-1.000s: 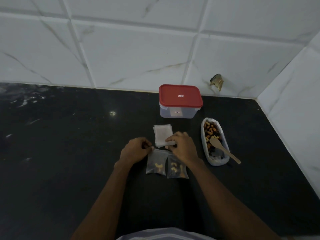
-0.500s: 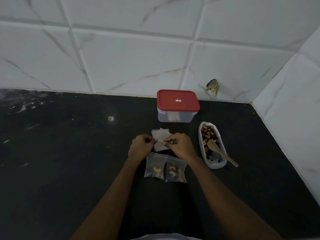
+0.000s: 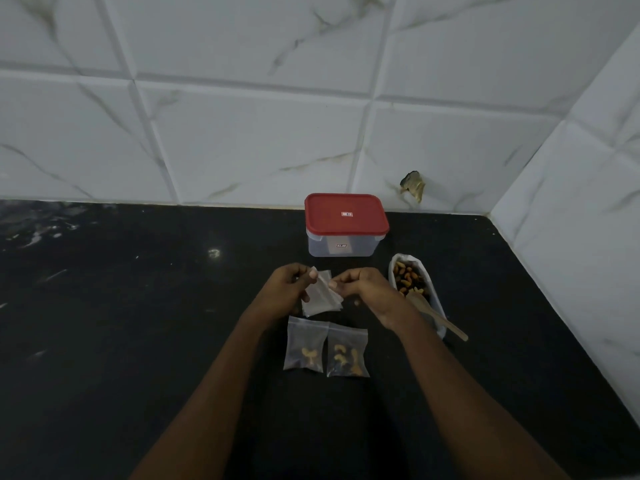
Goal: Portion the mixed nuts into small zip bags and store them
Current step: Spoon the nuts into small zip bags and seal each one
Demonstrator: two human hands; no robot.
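Left hand (image 3: 289, 289): fingers curled; thumb and forefinger pinch the top edge of the empty zip bags (image 3: 320, 301), which seem to be lifted just off the worktop (image 3: 138, 323), though the dim view leaves this uncertain
Right hand (image 3: 363, 289): curled likewise; fingertips pinch the same top edge from the other side
Filled bags (image 3: 347, 353): two, flat and side by side, edges touching; nearer the front edge than the hands; a few cashews visible in each
Mixed nuts (image 3: 410, 277): in a white pouch (image 3: 393, 271) toward the right edge; wooden spoon (image 3: 443, 322) resting in it, handle pointing front-right
Red-lidded box (image 3: 346, 223): lid on; at the back edge, toward the right rear corner
Step, as judged: peeling one bag from the sheaf to open it; storing not yet begun
Risk: thin bags cling, so two may come away together; the right forearm lies just beside the spoon handle, and a nudge there could tip the pouch and spill nuts
Room: open worktop runs toward the left edge; the right side is tight between pouch and wall
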